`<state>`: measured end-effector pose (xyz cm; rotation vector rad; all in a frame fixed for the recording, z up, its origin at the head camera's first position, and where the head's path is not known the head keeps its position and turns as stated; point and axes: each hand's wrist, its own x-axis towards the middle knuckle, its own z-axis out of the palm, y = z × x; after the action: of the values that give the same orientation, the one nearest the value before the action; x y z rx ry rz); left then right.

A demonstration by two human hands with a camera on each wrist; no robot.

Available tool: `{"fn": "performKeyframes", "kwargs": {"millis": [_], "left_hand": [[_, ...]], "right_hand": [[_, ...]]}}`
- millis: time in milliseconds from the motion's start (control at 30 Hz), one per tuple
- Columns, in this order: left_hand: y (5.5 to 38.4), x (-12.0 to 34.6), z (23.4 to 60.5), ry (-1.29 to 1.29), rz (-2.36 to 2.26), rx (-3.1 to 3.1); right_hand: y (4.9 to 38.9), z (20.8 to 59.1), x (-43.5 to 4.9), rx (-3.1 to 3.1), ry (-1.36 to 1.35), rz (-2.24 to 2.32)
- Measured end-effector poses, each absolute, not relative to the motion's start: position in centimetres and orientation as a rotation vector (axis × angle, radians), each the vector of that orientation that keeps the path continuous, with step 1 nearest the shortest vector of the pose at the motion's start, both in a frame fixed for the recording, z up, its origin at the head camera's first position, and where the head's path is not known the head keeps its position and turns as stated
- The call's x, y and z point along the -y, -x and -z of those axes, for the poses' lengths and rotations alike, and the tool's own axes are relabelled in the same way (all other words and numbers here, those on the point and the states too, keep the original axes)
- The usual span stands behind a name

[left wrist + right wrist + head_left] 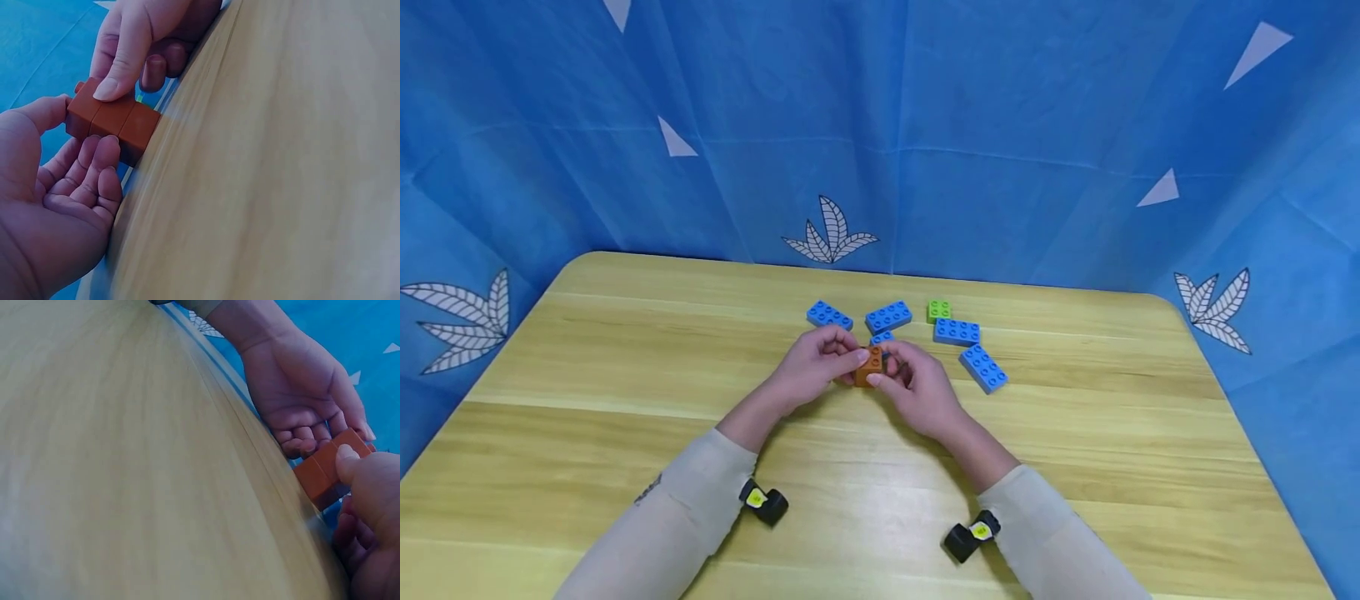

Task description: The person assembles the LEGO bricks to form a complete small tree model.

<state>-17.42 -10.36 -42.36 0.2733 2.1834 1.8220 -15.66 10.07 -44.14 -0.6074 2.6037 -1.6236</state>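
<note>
A stack of three orange toy building bricks [869, 372] stands on the table between both hands; the left wrist view shows the seams of the stacked bricks [109, 119]. My left hand [812, 371] holds it from the left, thumb at the studded top and curled fingers against the side. From the other side my right hand [922, 392] grips it, with the thumb [347, 461] pressed on the near face and fingers behind. A small blue brick [882, 337] shows just behind the stack, partly covered by the hands.
Beyond the hands lie more blue bricks, one at left [829, 314], another at centre [888, 317] and two at right [957, 332]. A green brick [938, 311] touches one of them. A blue curtain [880, 100] hangs behind the wooden table [625, 358].
</note>
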Motion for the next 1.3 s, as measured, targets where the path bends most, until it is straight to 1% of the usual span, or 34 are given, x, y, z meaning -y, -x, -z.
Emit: {"fn": "performKeyframes", "kwargs": {"millis": [200, 433, 600, 900, 1000, 1167, 1300], "left_hand": [[17.5, 10.5, 42.3, -0.223, -1.868, -2.183], [17.8, 12.1, 41.8, -0.165, -1.927, -2.366], [18.6, 12.9, 41.5, -0.169, -1.915, -2.55], [20.4, 13.2, 41.6, -0.17, -1.768, -2.769], [20.9, 13.4, 41.7, -0.224, -1.66, -2.82], [21.4, 13.5, 42.0, -0.394, -1.462, -2.846], [21.6, 13.5, 42.1, -0.409, -1.331, -2.858]], "right_hand": [[15.7, 44.3, -10.0, -2.595, 0.607, 1.666], [15.7, 44.1, -9.8, -2.641, 0.604, 1.593], [15.6, 44.0, -9.8, -2.667, 0.551, 1.565], [15.6, 44.1, -9.8, -2.654, 0.641, 1.505], [15.6, 44.1, -9.8, -2.652, 0.603, 1.513], [15.6, 44.2, -9.9, -2.665, 0.537, 1.539], [15.6, 44.2, -10.0, -2.669, 0.514, 1.552]]}}
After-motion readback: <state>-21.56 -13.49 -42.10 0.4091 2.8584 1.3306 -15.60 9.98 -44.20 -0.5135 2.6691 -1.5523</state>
